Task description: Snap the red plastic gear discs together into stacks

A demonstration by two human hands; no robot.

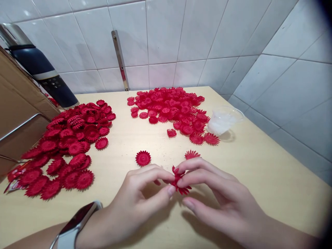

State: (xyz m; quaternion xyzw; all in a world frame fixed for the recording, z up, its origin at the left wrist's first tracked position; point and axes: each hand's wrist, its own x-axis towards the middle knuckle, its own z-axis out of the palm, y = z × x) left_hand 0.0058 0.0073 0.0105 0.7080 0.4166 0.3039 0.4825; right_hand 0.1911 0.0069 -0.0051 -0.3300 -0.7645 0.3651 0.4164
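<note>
Just crumpled red paper flower (pixel 180 181), frilly-edged.

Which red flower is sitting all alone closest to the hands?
The half-hidden red flower just behind the right hand. It lies by itself on the table, closer than the whole round flower to its left, and away from both big piles.

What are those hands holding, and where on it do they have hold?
Both hands pinch one small red paper flower. The left hand and the right hand each take its fringed edge between thumb and fingertips, from opposite sides, just above the table.
</note>
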